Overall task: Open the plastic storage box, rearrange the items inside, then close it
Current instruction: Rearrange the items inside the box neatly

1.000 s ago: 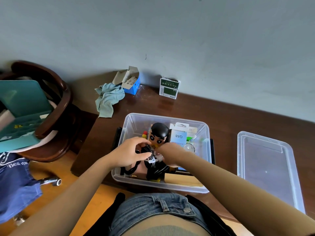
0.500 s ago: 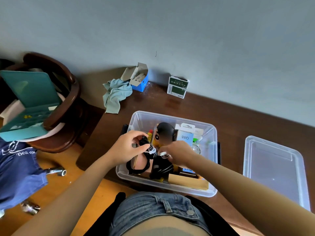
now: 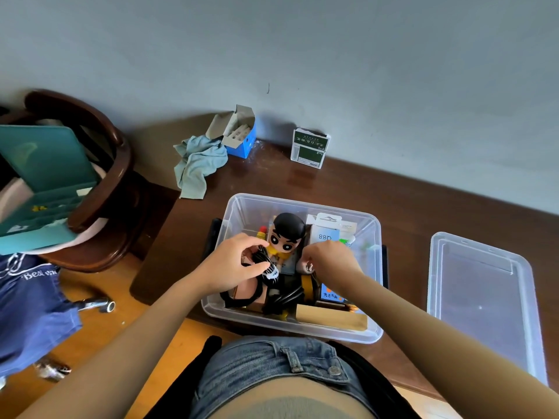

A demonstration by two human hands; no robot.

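The clear plastic storage box (image 3: pixel 242 207) stands open on the dark wooden table, its lid (image 3: pixel 484 297) lying flat to the right. Inside are a black-haired cartoon figurine (image 3: pixel 286 234), a white-blue carton marked Q88 (image 3: pixel 325 234), a yellow tape roll (image 3: pixel 307 287), a tan flat box (image 3: pixel 331 319) and a black cable bundle (image 3: pixel 266 267). My left hand (image 3: pixel 233 263) is closed on the upper part of the cable bundle, over the box's left half. My right hand (image 3: pixel 331 260) reaches down into the middle, fingers curled; what they grip is hidden.
Against the wall stand an open blue cardboard box (image 3: pixel 239 134), a crumpled pale green cloth (image 3: pixel 198 164) and a green-white carton (image 3: pixel 310 148). A dark wooden chair (image 3: pixel 99 164) with a teal case (image 3: pixel 42 182) sits left. Blue fabric (image 3: pixel 27 313) and a metal piece (image 3: pixel 96 305) lie on the floor.
My left hand has kept hold of the cable bundle and shifted slightly. My right hand has drawn a little right of the figurine. The view has swung slightly.
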